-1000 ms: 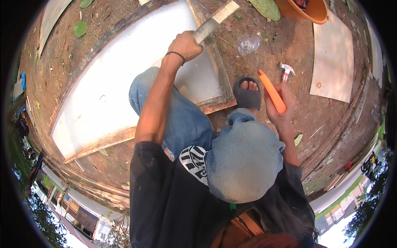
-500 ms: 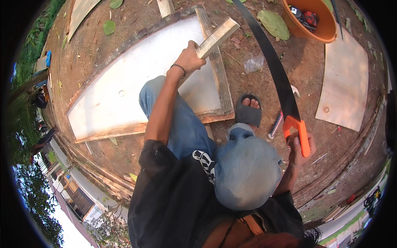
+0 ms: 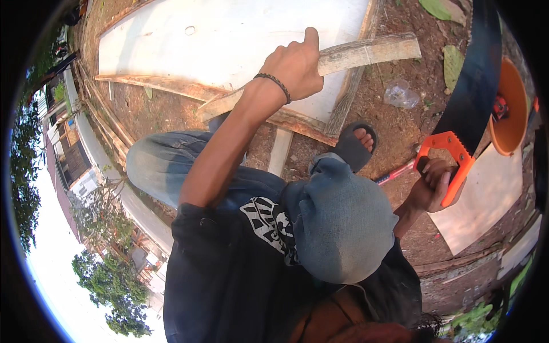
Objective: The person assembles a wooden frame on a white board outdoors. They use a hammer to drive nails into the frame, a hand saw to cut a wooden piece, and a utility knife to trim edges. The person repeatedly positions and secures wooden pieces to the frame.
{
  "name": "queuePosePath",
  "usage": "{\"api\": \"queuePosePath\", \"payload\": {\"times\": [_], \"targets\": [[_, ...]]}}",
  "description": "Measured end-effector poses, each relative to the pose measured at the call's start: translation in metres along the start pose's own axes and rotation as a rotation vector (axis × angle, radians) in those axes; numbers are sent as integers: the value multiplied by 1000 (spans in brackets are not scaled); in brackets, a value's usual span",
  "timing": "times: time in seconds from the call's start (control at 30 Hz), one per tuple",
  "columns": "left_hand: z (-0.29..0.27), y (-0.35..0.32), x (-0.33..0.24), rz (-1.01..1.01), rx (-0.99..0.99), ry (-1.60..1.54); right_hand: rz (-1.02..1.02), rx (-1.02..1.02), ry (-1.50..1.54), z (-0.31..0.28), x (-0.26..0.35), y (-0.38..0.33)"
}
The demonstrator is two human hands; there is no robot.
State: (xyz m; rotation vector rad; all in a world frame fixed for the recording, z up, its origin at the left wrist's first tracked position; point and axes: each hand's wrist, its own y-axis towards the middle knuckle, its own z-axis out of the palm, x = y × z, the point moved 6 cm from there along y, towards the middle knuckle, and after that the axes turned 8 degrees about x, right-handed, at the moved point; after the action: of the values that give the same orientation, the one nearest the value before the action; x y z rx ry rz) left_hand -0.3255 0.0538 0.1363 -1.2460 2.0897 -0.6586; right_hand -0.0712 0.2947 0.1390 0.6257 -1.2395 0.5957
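My left hand (image 3: 294, 68) is closed round a rough wooden batten (image 3: 372, 52), with one finger sticking up past its far edge. The batten slants over a white panel (image 3: 240, 28) that has a wooden frame, and its near end passes under my left wrist. Off to the right, my right hand (image 3: 437, 184) grips the orange handle of a handsaw (image 3: 470, 86). The wide dark blade points up and away, apart from the batten. Fingers of the right hand pass through the handle opening.
An orange bucket (image 3: 510, 128) with tools inside stands at the right, beside a plywood sheet (image 3: 480, 200). A red-handled tool (image 3: 396, 172) lies near my sandalled foot (image 3: 355, 146). Beyond it are a crumpled clear plastic cup (image 3: 400, 94) and large leaves (image 3: 453, 66).
The view has shifted and turned. The batten has swung flatter across the panel with my left hand still on it. The saw has come up on the right, and my left knee has swung outward.
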Motion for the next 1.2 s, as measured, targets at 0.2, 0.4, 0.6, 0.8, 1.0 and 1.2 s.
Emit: {"api": "queuePosePath", "payload": {"times": [0.2,0.4,0.6,0.8,1.0,1.2], "targets": [[0,-67,121,-296,-271,-170,53,225,142,49,-37,60],[81,-121,228,-462,-396,-457,-42,531,97,136,-30,95],[177,-121,250,-569,-424,-505,-44,701,50,195,-26,73],[167,-125,236,-443,-551,-500,14,717,-60,253,-19,27],[161,-108,263,-294,-545,-563,-20,791,-103,275,21,12],[165,-108,272,-162,-560,-778,-5,851,-427,286,102,-14]]}}
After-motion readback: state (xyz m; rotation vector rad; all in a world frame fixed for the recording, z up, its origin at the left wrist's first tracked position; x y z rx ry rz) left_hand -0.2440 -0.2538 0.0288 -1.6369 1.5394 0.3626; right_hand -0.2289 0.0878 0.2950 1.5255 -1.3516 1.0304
